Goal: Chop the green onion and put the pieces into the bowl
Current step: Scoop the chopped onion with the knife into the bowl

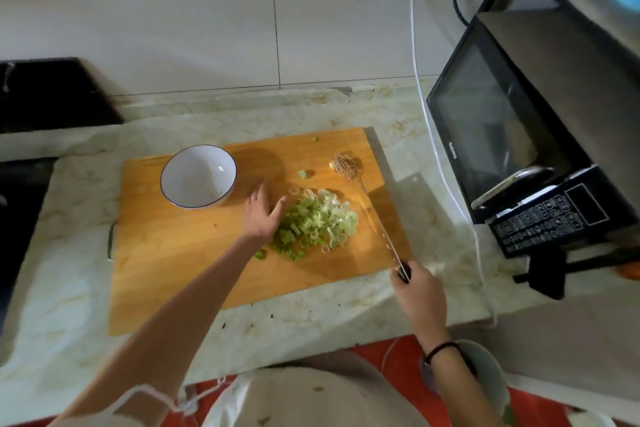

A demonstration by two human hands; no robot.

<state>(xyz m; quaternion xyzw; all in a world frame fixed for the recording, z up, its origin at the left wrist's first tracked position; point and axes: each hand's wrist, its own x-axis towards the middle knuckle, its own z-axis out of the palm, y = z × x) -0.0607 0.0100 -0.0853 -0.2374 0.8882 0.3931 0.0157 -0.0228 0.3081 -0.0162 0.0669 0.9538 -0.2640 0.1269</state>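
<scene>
My left hand [260, 215] lies open, fingers straight against the left side of the chopped green onion [315, 220] on the cutting board [180, 253]. My right hand [417, 291] grips the knife [384, 236], blade just right of the pile. The bowl [194, 180] stands on the board, far left
</scene>
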